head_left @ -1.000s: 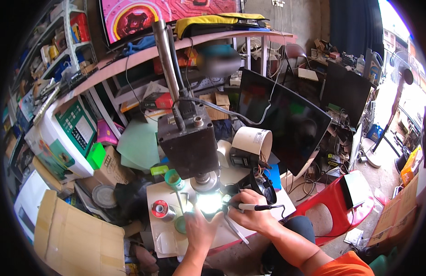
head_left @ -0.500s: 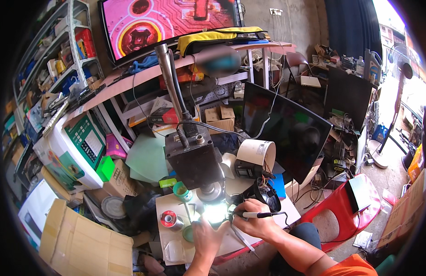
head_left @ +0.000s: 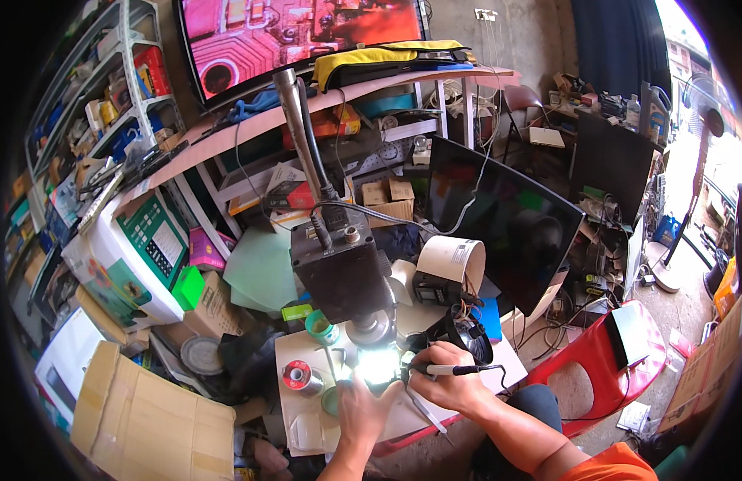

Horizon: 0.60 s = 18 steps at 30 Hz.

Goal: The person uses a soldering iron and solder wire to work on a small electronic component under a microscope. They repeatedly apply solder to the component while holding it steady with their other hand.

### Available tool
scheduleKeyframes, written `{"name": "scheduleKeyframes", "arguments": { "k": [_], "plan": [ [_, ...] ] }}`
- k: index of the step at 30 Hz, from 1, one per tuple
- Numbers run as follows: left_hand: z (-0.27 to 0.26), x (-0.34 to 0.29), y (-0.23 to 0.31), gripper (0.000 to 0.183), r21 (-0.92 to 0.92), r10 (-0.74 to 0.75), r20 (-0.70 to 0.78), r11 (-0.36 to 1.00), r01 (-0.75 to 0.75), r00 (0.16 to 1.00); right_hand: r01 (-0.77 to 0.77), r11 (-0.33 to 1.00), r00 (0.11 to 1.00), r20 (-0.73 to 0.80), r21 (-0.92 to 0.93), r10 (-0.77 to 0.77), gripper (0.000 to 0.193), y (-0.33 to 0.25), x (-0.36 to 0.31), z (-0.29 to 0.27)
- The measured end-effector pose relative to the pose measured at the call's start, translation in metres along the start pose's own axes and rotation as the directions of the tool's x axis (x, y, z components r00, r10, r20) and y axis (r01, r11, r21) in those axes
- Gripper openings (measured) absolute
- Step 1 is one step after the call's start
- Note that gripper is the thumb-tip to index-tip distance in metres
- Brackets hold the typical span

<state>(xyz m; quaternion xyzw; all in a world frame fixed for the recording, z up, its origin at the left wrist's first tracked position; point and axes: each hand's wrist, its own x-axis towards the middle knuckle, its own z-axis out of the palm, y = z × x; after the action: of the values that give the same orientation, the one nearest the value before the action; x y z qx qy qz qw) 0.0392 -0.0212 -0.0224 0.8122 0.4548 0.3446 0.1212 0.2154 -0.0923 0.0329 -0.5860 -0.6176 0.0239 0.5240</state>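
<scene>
My right hand (head_left: 448, 377) grips a soldering iron (head_left: 459, 369), a pen-shaped tool with a white and black handle and a black cable. Its tip points left into a bright glare under the microscope (head_left: 339, 268). On the left side of that glare is my left hand (head_left: 364, 407), its fingers curled in at the light; what they hold is washed out. A slim silver tool (head_left: 427, 410), like tweezers, slants below my right hand. Left of my left hand stand a solder spool (head_left: 300, 378) and a small green tub (head_left: 320, 327). A large screen (head_left: 299, 36) displays a magnified circuit board.
The white worktop (head_left: 303, 349) carries a clear plastic tray (head_left: 307, 433). Behind my right hand are a white cylinder (head_left: 451, 268) and a dark monitor (head_left: 503, 220). A red plastic chair (head_left: 583, 365) stands right. An open cardboard box (head_left: 154, 417) is at left.
The magnified board on the screen has shifted to another area, with a blurred orange shape at its right. Both hands hold nearly the same place; the whole view has moved slightly.
</scene>
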Motion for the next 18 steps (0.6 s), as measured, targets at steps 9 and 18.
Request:
{"name": "scheduleKeyframes", "arguments": {
  "k": [9, 18],
  "plan": [
    [0.0037, -0.0009, -0.0051, 0.075, 0.01, 0.028, -0.02, 1.0, -0.028, 0.999, -0.027, 1.0, 1.0, -0.004, 0.013, 0.027, 0.015, -0.0025, 0.0007, -0.0002],
    [0.0001, 0.0003, -0.0025, 0.075, 0.0, 0.024, -0.004, 1.0, -0.024, 1.0, -0.034, 0.999, 0.999, 0.014, 0.01, 0.034, 0.017, -0.001, 0.0003, -0.0004]
  ]
}}
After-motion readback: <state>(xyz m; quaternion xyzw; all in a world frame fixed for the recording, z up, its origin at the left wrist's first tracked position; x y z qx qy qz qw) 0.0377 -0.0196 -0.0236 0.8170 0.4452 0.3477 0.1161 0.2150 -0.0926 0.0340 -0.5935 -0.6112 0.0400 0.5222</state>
